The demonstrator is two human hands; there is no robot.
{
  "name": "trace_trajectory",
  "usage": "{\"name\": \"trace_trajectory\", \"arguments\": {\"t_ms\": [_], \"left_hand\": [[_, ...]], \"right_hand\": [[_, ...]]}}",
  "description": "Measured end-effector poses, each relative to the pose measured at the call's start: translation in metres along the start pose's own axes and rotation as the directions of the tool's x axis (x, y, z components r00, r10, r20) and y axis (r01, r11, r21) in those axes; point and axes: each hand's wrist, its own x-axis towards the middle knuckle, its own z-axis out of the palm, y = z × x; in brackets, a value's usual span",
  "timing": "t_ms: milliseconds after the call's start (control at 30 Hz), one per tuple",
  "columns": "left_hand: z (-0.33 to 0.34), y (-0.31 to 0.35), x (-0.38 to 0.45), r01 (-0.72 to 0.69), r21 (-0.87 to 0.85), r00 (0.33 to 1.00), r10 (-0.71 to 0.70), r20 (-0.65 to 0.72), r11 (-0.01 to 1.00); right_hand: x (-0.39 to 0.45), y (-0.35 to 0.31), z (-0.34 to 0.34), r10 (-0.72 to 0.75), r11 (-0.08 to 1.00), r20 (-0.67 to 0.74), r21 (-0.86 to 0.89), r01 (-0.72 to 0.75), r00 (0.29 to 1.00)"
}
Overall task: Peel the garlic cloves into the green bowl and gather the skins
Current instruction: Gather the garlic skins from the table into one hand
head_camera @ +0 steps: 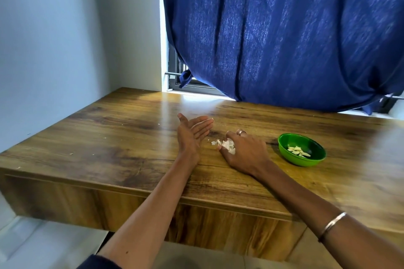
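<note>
While our right hand (242,150) is curling its thumb and fingers over the small heap of white papery garlic skins (228,146) on the brown wooden tabletop (122,137), we are holding our left hand (192,132) flat and edge-on just to the left, fingers straight, gripping nothing. A few stray flakes are lying between the two hands, nearer the right. Peeled pale cloves (298,151) are sitting in the round green plastic bowl (284,145), well off to the right, so the gathering sweep, we are judging, runs leftward into the waiting palm.

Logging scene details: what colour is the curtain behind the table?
The hanging fabric curtain is deep blue, seen in the head view.
</note>
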Motion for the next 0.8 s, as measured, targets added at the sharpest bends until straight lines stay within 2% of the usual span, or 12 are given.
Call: {"name": "trace_trajectory", "arguments": {"t_ms": [200,400,500,567,700,800], "left_hand": [[0.009,0.0,-0.013,0.091,-0.167,0.992,-0.104,-0.069,0.982],[0.024,-0.013,-0.03,0.096,-0.294,0.984,-0.136,-0.117,0.951],[0.028,-0.016,-0.033,0.103,-0.36,0.981,-0.155,-0.12,0.927],[0.029,-0.016,-0.035,0.123,-0.396,0.98,-0.176,-0.098,0.91],[0.029,-0.013,-0.035,0.172,-0.473,0.974,-0.221,-0.051,0.864],[0.031,-0.015,-0.036,0.202,-0.525,0.969,-0.248,-0.017,0.827]], "right_hand": [[0.002,0.006,-0.008,-0.026,0.999,0.004,0.023,0.026,1.0],[0.01,0.007,-0.011,-0.01,1.0,0.014,0.024,0.01,1.0],[0.012,0.01,-0.01,0.05,0.973,-0.031,0.226,-0.042,0.998],[0.016,0.01,-0.01,0.141,0.907,-0.053,0.407,-0.107,0.989],[0.027,0.004,-0.017,0.309,0.772,-0.102,0.607,-0.187,0.946],[0.035,-0.015,-0.026,0.4,0.553,-0.032,0.805,-0.214,0.916]]}}
